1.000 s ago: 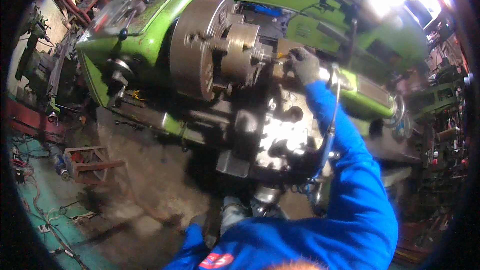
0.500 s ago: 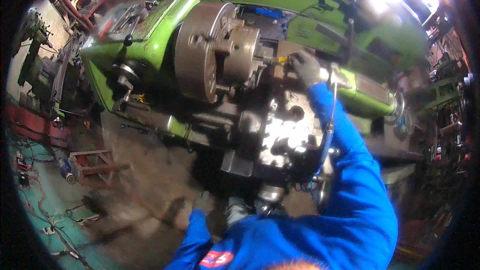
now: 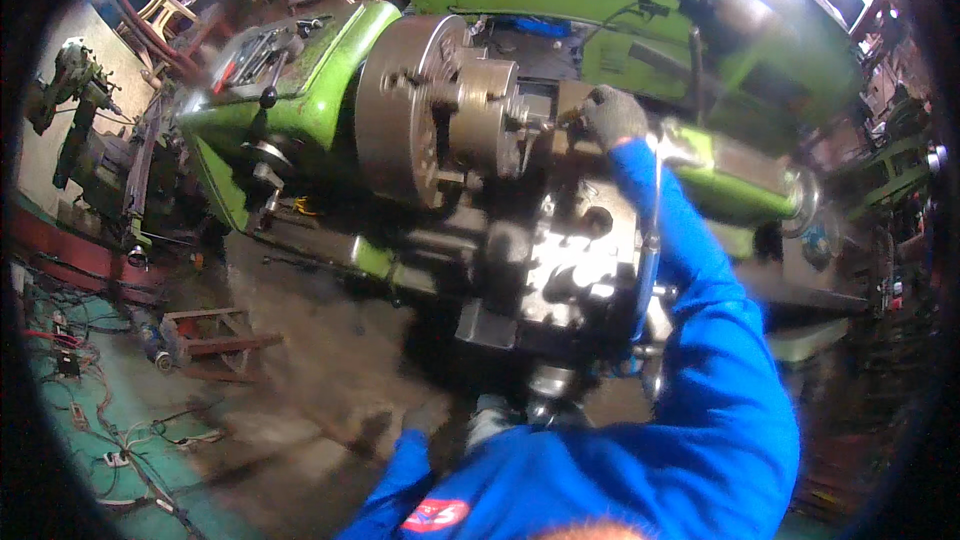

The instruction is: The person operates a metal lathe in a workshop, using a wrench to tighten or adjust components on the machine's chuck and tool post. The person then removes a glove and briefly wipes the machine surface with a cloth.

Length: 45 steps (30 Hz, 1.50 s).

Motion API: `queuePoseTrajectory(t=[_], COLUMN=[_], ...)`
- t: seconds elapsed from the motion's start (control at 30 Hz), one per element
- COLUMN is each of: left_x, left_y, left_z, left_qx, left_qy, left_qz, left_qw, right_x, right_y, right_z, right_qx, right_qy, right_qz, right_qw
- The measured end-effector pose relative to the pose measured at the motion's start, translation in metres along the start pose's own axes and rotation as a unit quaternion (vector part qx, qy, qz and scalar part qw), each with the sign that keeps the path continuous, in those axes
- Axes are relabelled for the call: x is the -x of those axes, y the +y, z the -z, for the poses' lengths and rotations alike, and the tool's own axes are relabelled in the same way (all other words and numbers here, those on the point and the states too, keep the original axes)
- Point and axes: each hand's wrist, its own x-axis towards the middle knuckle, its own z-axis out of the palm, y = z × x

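Workpiece [image 3: 485, 118], right hand [image 3: 614, 116] higher in view

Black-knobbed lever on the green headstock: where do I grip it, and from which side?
Probably best by its black ball: it is round and tops the lever's stem. I'd come from the front, the wearer's side, with the left hand, staying above the metal handle below it and clear of the big chuck to its right.
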Motion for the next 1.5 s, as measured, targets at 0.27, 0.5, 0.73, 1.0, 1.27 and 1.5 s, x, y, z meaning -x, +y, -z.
queuePoseTrajectory(t=[0.27, 0.5, 0.73, 1.0, 1.27, 1.5], left_x=[-0.035, -0.015, -0.03, -0.031, -0.032, -0.031], left_y=[0.141, 0.288, 0.363, 0.364, 0.367, 0.366], left_z=[0.154, 0.319, 0.342, 0.336, 0.337, 0.333], left_qx=[0.407, 0.349, 0.089, 0.098, 0.103, 0.105], left_qy=[0.379, 0.475, 0.463, 0.466, 0.47, 0.479], left_qz=[-0.01, -0.3, -0.388, -0.403, -0.403, -0.386], left_qw=[0.831, 0.75, 0.792, 0.781, 0.778, 0.781], right_x=[-0.029, 0.004, 0.08, 0.145, 0.144, 0.146], right_y=[-0.003, 0.005, 0.089, 0.123, 0.109, 0.105], right_z=[0.014, 0.029, 0.032, 0.047, 0.015, 0.008], right_qx=[-0.026, -0.071, -0.292, -0.193, -0.07, -0.076], right_qy=[-0.107, -0.044, -0.062, -0.051, -0.13, -0.147], right_qz=[-0.024, 0.034, 0.039, 0.078, 0.119, 0.121], right_qw=[0.994, 0.996, 0.954, 0.977, 0.982, 0.979])
